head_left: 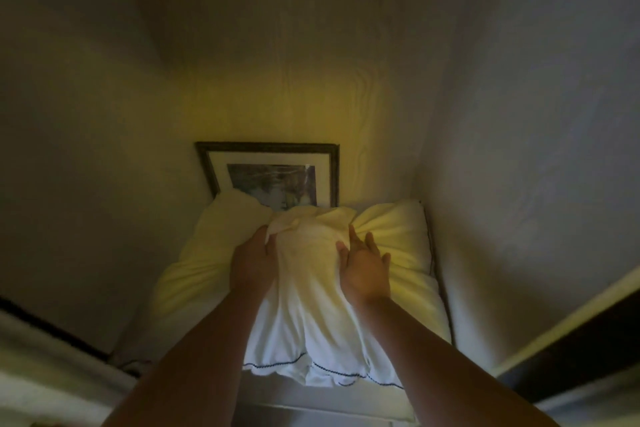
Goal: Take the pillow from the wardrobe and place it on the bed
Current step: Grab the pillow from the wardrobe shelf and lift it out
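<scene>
Two bare forearms reaching up from below; left hand point(254, 258) clenched in a grip on the bunched middle of the white pillow point(311, 305), right hand point(363, 270) pressed flat against it, fingers spread, released. Pillow lying inside the dim wardrobe point(519, 114) compartment, filling its width. Behind it, framed picture point(270, 173) leaning on the back wall
</scene>
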`<state>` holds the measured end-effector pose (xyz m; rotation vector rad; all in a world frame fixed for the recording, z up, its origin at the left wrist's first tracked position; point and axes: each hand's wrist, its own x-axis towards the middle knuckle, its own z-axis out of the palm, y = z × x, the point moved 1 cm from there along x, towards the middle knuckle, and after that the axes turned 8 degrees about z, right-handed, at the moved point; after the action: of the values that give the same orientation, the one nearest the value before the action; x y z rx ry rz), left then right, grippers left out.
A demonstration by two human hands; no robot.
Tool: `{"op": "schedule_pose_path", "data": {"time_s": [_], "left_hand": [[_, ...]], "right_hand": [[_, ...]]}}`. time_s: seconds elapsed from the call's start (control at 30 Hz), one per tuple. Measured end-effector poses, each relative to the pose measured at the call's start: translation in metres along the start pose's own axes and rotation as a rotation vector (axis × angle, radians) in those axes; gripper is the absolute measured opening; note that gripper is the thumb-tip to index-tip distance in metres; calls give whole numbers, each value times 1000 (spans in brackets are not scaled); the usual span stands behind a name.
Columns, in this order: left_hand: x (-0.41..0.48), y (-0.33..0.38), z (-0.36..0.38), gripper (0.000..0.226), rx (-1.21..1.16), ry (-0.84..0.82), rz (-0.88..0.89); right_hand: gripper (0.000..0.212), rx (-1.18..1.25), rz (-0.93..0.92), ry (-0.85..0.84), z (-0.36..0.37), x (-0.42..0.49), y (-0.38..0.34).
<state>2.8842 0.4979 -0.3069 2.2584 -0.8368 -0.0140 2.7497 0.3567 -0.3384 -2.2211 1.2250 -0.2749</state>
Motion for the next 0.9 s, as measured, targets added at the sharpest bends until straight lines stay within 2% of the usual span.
{"op": "schedule_pose_path", "data": {"time_s": [0.17, 0.53, 0.9], "left_hand": [[-5, 23, -15, 43, 83, -20, -31], [-33, 65, -43, 43, 138, 56, -45], [-106, 112, -66, 36, 138, 200, 117]], "right_hand": [[57, 20, -12, -12, -23, -1, -1], [54, 111, -72, 50, -56, -20, -4], [51, 204, -117, 218, -97, -76, 4]]}}
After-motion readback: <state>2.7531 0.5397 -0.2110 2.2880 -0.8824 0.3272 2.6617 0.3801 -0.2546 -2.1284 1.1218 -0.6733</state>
